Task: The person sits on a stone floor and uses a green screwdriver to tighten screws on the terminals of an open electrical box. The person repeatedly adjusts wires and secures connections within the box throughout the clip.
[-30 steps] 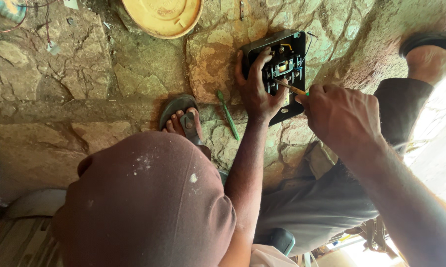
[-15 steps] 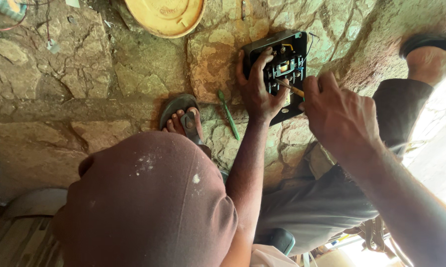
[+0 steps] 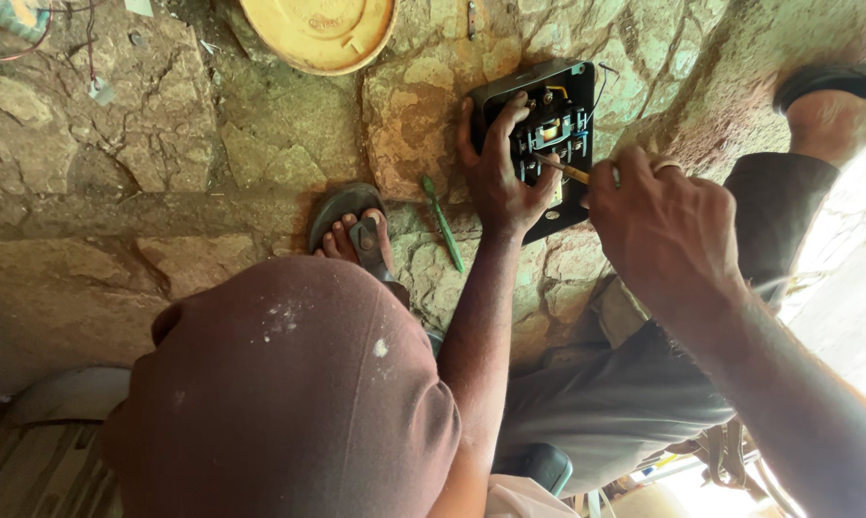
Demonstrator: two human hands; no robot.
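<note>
A black open electrical box with metal and yellow parts inside lies on the stone floor. My left hand grips its left edge, fingers spread over the rim, holding it down. My right hand, with a ring on one finger, pinches a thin tool with a yellowish shaft. The tool's tip is inside the box among the metal parts.
A green screwdriver lies on the stones beside a sandalled foot. A second sandalled foot is at the upper right. A round yellow lid sits at the top, thin wires at the upper left. A brown cap-like shape fills the foreground.
</note>
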